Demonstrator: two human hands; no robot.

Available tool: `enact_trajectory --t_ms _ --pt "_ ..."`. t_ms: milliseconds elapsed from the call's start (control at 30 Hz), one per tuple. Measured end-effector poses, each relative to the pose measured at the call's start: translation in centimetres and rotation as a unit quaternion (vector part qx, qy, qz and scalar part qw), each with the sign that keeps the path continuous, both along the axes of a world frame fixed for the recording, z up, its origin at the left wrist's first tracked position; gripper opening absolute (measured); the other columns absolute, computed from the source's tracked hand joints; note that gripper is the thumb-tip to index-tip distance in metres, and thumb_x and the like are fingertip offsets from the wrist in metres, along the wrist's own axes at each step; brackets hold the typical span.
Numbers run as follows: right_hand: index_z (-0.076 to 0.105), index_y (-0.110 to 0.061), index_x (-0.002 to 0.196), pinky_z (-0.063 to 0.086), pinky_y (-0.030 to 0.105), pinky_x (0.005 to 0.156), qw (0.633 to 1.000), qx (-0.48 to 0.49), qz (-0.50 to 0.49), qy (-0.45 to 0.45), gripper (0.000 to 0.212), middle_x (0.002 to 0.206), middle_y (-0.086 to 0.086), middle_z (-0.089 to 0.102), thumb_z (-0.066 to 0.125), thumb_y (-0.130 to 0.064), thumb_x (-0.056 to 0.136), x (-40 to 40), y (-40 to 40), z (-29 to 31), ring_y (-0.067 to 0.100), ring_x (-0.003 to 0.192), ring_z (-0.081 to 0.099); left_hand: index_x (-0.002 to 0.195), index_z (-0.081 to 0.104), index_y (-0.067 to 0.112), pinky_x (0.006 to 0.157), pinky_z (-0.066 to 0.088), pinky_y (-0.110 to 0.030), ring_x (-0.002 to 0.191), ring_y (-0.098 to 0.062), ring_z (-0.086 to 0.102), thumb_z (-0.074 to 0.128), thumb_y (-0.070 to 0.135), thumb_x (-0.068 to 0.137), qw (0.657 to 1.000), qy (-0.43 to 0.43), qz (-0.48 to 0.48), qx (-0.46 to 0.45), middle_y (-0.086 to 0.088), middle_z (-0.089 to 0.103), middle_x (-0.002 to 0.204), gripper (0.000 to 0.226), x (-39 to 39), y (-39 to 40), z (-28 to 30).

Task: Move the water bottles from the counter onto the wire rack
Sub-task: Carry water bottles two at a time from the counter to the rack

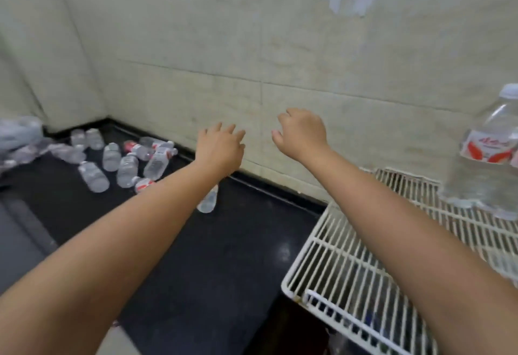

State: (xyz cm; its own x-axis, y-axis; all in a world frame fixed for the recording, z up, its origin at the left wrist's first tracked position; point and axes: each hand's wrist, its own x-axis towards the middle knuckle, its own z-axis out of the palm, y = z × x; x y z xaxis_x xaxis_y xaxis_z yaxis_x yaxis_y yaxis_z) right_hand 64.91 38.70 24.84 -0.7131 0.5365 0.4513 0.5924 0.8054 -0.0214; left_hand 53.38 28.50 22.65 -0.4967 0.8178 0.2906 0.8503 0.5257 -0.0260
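While both hands hover empty, fingers relaxed, counter bottles lie sideways, rack bottle upright

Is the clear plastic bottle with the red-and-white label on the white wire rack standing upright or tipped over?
Upright: the clear plastic bottle with the red-and-white label stands on its base on the white wire rack, cap uppermost.

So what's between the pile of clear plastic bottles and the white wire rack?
In the head view, bare black counter, one lone clear bottle, and the left arm crossing over.
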Motion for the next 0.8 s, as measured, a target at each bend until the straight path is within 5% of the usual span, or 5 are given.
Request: enact_trajectory --t_ms 367,800 --pt "0.047 -0.009 0.126 0.037 0.04 0.097 0.99 -0.063 0.102 -0.068 0.042 0.13 0.012 0.051 0.04 -0.035 0.093 -19.0 -13.3 -9.1 0.03 0.122 0.045 0.132 0.042 0.02 0.103 0.032 -0.041 0.133 -0.026 0.033 0.038 0.028 0.094 0.991 -0.067 0.117 0.0 0.0 0.042 0.143 0.038 -14.1 -15.9 -8.8" --pt "0.053 -0.009 0.117 0.043 0.036 0.089 0.967 -0.175 -0.066 -0.174 0.037 0.125 0.011 0.056 0.044 -0.034 0.091 -29.5 -12.8 -20.3 0.03 0.116 0.051 0.145 0.018 0.027 0.113 0.024 -0.043 0.144 -0.026 0.016 0.031 0.033 0.098 0.968 -0.209 0.124 -0.07 0.002 0.024 0.154 0.049 -29.9 -20.8 -18.9"
